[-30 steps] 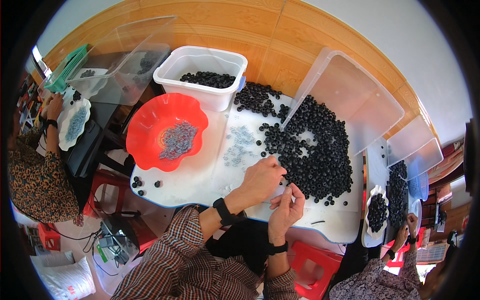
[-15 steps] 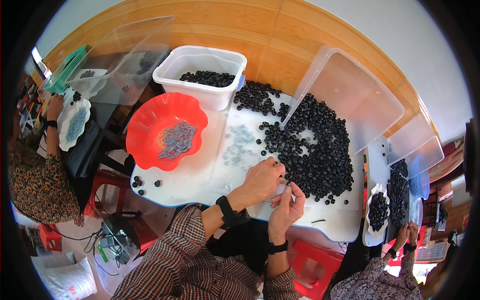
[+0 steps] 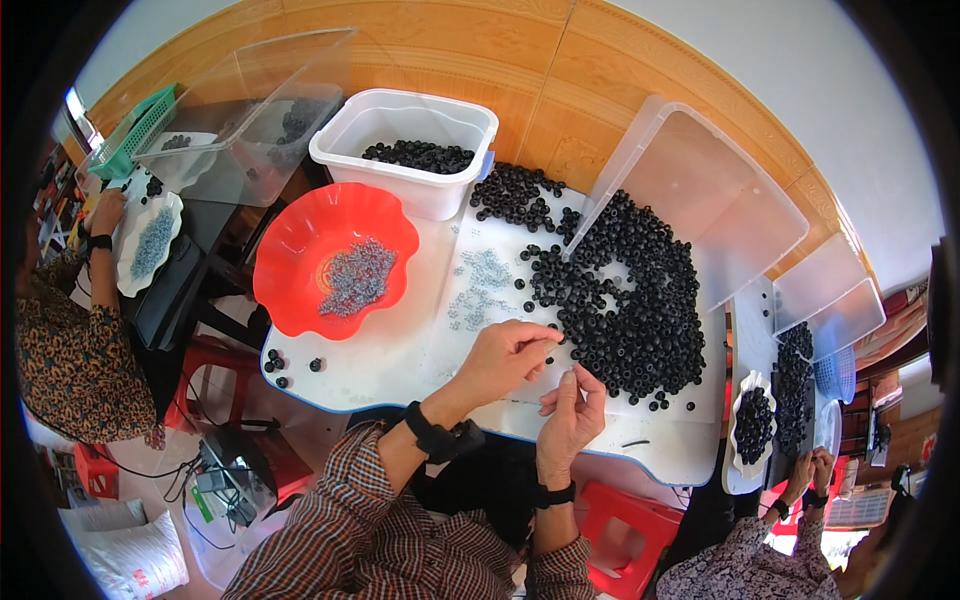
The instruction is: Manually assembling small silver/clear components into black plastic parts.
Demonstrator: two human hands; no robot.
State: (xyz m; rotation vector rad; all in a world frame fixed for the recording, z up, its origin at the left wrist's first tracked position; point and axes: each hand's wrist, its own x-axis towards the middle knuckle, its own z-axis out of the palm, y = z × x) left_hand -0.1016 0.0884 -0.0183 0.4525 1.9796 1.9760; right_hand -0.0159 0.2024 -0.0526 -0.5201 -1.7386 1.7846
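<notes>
My left hand (image 3: 508, 358) is closed, its thumb and fingertips pressed together over the white table at the left edge of a heap of black ring-shaped parts (image 3: 640, 300). Anything between those fingertips is too small to make out. Just below and to the right, my right hand (image 3: 572, 412) is pinched too, with its fingers curled. What it holds, if anything, is hidden. The hands are apart by a small gap. Left of the heap lie scattered small clear-grey pieces (image 3: 480, 290). More of these grey pieces (image 3: 357, 278) fill the middle of a red scalloped bowl (image 3: 285, 250).
Behind the bowl stands a white tub (image 3: 400, 180) part-filled with black parts. A clear plastic bin (image 3: 700, 190) leans tilted over the heap. A few black parts (image 3: 281, 382) lie near the front left edge. Co-workers' hands (image 3: 105, 212) are busy at both sides. A red stool (image 3: 625, 530) stands below.
My left hand has drawn back slightly left and down from the heap, opening a wider gap to my right hand. The right hand has barely moved.
</notes>
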